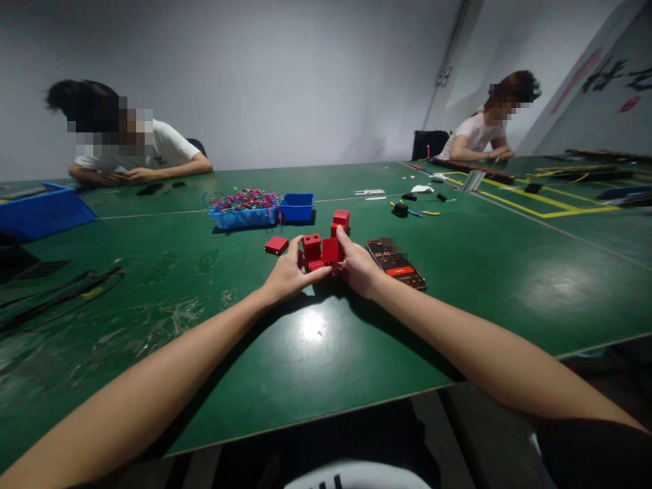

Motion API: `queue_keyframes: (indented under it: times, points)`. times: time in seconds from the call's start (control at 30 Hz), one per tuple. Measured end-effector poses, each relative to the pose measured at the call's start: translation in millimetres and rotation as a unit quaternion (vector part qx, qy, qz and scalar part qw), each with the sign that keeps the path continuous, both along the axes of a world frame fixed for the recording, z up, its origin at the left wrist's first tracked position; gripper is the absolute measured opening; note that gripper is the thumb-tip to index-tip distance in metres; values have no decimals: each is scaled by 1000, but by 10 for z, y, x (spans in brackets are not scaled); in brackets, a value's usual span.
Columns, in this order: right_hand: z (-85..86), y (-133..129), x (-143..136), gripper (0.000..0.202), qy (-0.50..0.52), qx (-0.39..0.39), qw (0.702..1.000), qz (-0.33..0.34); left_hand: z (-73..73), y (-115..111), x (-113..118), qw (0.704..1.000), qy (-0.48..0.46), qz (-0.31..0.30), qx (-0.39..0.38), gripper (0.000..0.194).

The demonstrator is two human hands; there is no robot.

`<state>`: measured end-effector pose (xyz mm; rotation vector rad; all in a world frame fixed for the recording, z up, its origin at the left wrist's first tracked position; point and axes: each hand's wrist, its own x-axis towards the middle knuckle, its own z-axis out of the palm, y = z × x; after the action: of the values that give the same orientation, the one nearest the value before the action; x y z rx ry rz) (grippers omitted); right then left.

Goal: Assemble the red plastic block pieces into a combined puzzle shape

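Just above the green table (265, 401), my left hand (291, 273) grips a notched red block (312, 248) that has two small holes in its top face. My right hand (360, 263) pinches a smaller red square piece (331, 250) against the notched block's right side. Behind my right thumb stands another red block (341, 219); whether it touches the held pieces I cannot tell. A flat red square block (276, 245) lies on the table to the left of my left hand. My fingertips under the pieces are partly hidden.
A phone (397, 266) showing a timer lies right of my right hand. Beyond are a blue tray (244, 217) heaped with coloured wires, a small blue bin (297, 207) and pliers (429, 213). A large blue bin (45, 212) stands left. Two people sit across the table.
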<state>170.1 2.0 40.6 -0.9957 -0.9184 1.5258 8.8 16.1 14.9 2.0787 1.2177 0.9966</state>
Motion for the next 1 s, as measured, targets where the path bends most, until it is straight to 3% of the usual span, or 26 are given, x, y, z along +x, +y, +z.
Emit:
queue_keyframes:
  times: [0.23, 0.47, 0.67, 1.0]
  points:
    - [2, 5, 14, 46, -7, 41, 999, 11, -7, 18, -21, 1000, 25, -12, 14, 92]
    - [-28, -4, 6, 51, -30, 82, 995, 50, 41, 2, -11, 999, 34, -19, 18, 80]
    - [-78, 25, 13, 53, -28, 101, 993, 48, 22, 13, -20, 998, 53, -13, 31, 84]
    - [-61, 32, 14, 59, -43, 80, 995, 48, 12, 16, -31, 998, 52, -24, 37, 84]
